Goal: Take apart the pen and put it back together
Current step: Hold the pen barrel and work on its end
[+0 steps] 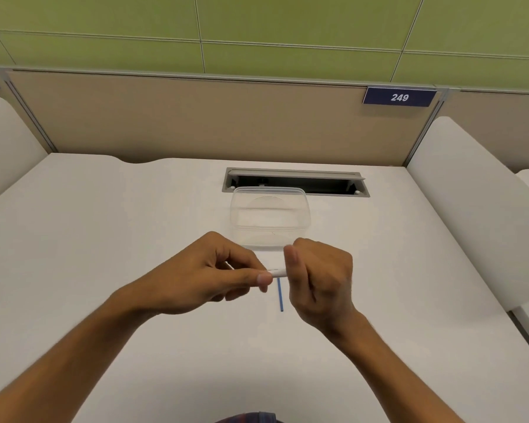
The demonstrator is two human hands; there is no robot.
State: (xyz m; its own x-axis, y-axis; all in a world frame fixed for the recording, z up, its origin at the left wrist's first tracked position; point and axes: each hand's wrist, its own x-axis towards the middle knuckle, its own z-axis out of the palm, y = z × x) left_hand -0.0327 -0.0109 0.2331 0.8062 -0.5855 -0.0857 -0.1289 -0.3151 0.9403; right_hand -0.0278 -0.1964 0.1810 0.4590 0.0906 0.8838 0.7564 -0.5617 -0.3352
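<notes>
A white pen barrel (278, 272) is held level above the white desk (135, 239), between both hands. My left hand (208, 273) pinches its left part with thumb and fingers. My right hand (319, 279) is curled around its right end, which is hidden inside the fist. A thin blue ink refill (280, 296) lies on the desk just below the hands, pointing toward me; its far end is hidden behind the barrel.
A clear plastic container (271, 218) stands on the desk just beyond the hands. Behind it is an open grey cable slot (295, 182). Beige partition panels and white side dividers close in the desk; a sign reads 249 (399, 97).
</notes>
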